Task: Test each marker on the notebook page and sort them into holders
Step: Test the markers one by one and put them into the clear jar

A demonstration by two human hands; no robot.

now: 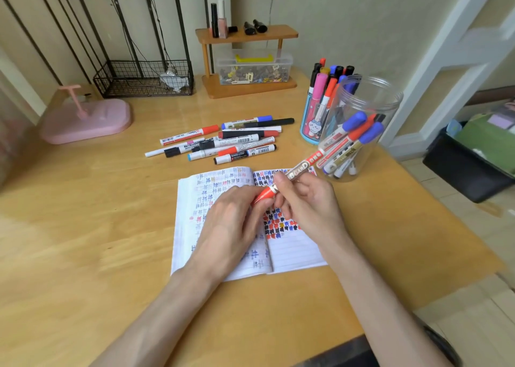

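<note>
A: Red marker (289,177) is up over the notebook (295,251), right hand (309,203) wrapped round its barrel!
B: The left hand (231,223) pinches its red end. Loose markers (223,141) lie at twelve o'clock, blue holder (308,128) at one, clear jar (370,101) at two, both stocked.

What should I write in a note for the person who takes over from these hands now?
Hands: right hand grips the red marker by its barrel; left hand pinches its red end, above the open notebook.
Things: loose markers lie behind the notebook; blue cup and clear jar, at right, both hold markers.
Done: many test marks on the pages.
Left: test this marker if not yet done, sort it, then the loose ones.
</note>
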